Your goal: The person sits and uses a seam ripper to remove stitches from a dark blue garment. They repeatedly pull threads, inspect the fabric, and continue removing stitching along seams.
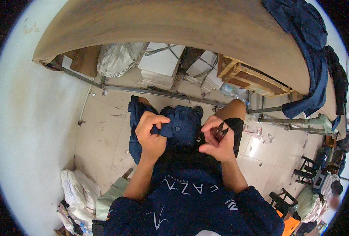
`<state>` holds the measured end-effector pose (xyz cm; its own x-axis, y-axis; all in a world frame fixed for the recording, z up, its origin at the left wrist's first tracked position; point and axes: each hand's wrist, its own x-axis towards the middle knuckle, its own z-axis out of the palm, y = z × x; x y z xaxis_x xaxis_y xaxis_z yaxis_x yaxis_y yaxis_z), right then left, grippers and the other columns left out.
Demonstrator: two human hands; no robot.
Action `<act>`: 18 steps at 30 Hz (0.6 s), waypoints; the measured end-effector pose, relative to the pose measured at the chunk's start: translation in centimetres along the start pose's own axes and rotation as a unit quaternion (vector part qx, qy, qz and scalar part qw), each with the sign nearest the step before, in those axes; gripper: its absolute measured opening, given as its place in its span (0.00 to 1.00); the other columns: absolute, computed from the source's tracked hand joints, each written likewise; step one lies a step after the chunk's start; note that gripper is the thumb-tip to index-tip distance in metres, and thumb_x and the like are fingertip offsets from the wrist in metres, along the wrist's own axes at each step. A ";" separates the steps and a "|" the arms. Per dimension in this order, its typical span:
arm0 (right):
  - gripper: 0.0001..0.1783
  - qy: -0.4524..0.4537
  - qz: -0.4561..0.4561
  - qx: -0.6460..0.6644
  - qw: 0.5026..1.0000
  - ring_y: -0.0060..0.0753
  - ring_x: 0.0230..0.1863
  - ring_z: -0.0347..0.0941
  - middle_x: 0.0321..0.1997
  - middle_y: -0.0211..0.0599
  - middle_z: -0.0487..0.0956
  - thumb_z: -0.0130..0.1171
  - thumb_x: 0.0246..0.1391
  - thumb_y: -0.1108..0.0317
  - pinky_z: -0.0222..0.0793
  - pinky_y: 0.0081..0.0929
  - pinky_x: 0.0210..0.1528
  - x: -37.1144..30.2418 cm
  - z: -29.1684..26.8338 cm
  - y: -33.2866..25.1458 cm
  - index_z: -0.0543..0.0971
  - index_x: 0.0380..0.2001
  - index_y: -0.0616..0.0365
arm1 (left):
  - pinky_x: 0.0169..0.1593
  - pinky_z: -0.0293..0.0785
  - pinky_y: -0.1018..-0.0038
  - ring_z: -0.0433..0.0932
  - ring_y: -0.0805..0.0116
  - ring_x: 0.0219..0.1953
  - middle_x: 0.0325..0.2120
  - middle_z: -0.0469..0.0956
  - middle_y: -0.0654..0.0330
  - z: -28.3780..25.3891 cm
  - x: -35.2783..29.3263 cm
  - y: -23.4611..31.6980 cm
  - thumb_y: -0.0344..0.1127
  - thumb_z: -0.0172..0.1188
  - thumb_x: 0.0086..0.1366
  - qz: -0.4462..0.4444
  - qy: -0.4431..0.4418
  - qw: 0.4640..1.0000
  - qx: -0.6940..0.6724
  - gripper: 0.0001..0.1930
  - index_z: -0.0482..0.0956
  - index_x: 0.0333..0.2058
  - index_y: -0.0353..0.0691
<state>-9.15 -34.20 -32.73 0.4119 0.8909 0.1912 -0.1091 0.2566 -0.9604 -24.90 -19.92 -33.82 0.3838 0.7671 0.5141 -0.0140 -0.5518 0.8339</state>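
A navy garment (181,131) with a round dark button (177,128) lies over my lap, and part of it hangs down on the left. My left hand (150,133) is closed on an edge of it, with thumb and index finger pinching the cloth just left of the button. To the right of the cloth, apart from it, my right hand (220,141) is turned palm up. Small dark thread snips (220,130) lie in its palm, with the fingers curled round them.
A cloth-covered table (174,23) arches in front of me, with a metal frame rail (162,93) below. Under it are stacked white sheets (160,65), a white plastic bag (117,59) and a wooden crate (253,76). Navy clothing (314,74) hangs at right; black stools (284,202) stand behind right.
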 end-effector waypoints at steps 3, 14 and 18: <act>0.39 -0.049 0.083 -0.181 0.979 0.18 0.27 0.65 0.39 0.31 0.71 0.82 0.32 0.56 0.61 0.16 0.27 1.9 -0.8 -1.3 0.76 0.49 0.55 | 0.30 0.62 0.81 0.66 0.76 0.26 0.27 0.71 0.64 -0.1 0.6 0.3 0.19 0.66 0.49 -0.010 -0.020 0.999 -0.028 0.10 0.79 0.30 0.39; 0.30 -0.074 0.154 -0.291 0.941 0.35 0.30 0.77 0.33 0.34 0.80 0.71 0.42 0.72 0.74 0.27 0.37 3.3 2.6 -0.1 0.75 0.52 0.57 | 0.42 0.66 0.82 0.72 0.74 0.39 0.37 0.73 0.65 -1.9 4.1 -0.1 0.17 0.53 0.45 -0.351 -0.159 0.893 -0.233 0.21 0.75 0.41 0.38; 0.03 0.104 0.191 0.103 0.971 0.14 0.19 0.66 0.25 0.22 0.77 0.64 0.56 0.70 0.60 0.17 0.19 2.8 0.4 2.0 0.79 0.31 0.55 | 0.49 0.66 0.78 0.71 0.70 0.46 0.47 0.73 0.62 -3.1 4.9 -0.8 0.25 0.61 0.50 -0.371 -0.223 0.793 -0.429 0.32 0.67 0.57 0.39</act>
<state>-8.57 -31.00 -34.07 0.4768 0.8465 -0.2371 -0.4595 0.0101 -0.8881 -25.81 -14.67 -31.37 0.8658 0.4791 -0.1443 -0.1818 0.5699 0.8013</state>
